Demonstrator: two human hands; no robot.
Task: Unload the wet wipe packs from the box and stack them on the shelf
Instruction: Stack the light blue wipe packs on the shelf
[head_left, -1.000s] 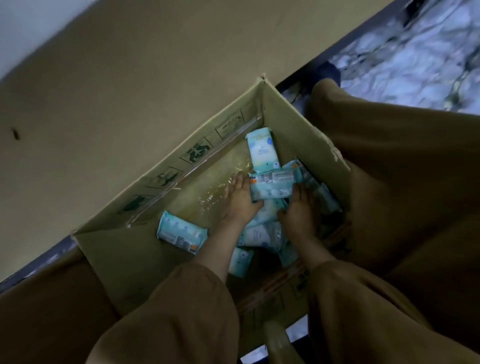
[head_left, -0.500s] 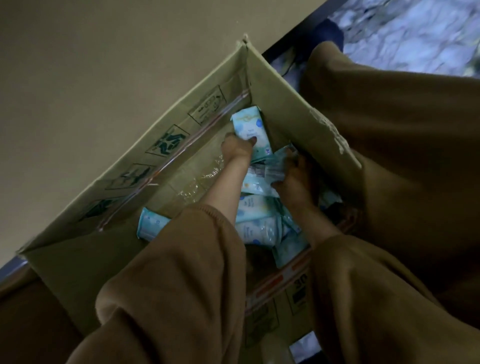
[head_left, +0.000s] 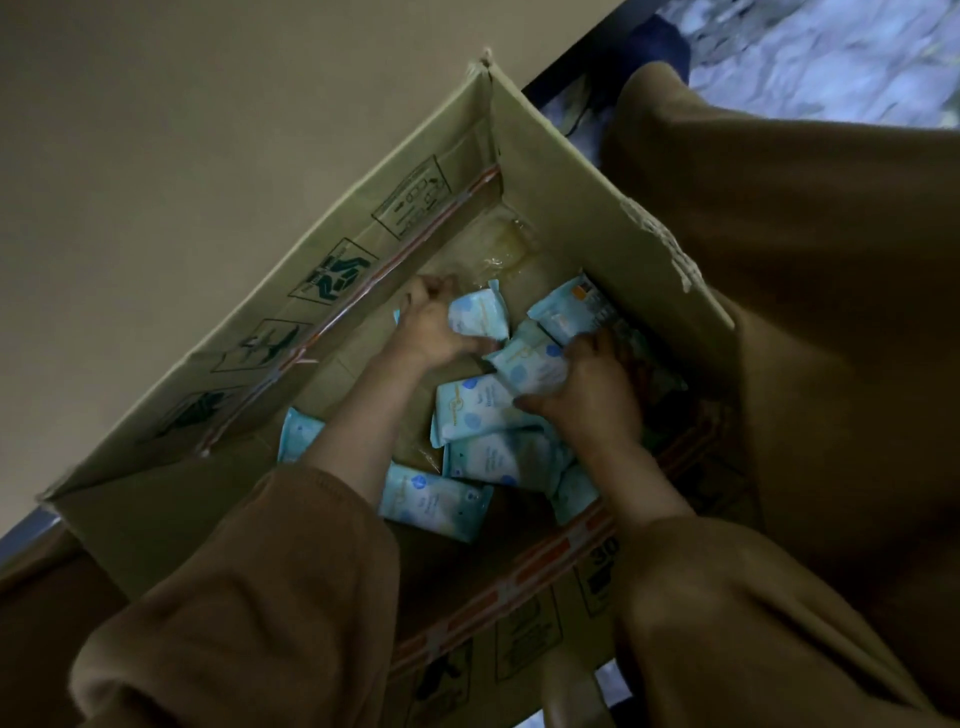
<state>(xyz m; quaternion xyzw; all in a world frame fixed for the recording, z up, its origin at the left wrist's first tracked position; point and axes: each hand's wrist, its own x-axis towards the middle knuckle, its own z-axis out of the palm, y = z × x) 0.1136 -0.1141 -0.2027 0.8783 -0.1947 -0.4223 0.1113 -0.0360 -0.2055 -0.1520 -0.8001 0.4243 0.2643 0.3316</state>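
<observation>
Both hands are down inside the cardboard box (head_left: 587, 202), which sits open with its flaps folded out. The left hand (head_left: 434, 332) is curled around a pale blue wet wipe pack (head_left: 478, 318) near the far wall of the box, fingers wrapped over its edge, so it's clearly holding that one. The right hand (head_left: 592, 395) is clamped on a second pack (head_left: 535, 366) just beside the first, thumb underneath and fingers over the top.

More packs lie loose on the box bottom, closer to the near wall: one (head_left: 475, 410) right under the right hand, another (head_left: 501, 457) below that, one (head_left: 434, 501) between the two forearms, and a bit of one (head_left: 298, 434) poking out past the left forearm. One more pack (head_left: 569, 309) leans against the right-hand wall of the box. Lighting's dim, so the print on them is unreadable. Baggy brown sleeves (head_left: 270, 597) cover both arms up to the wrists.
</observation>
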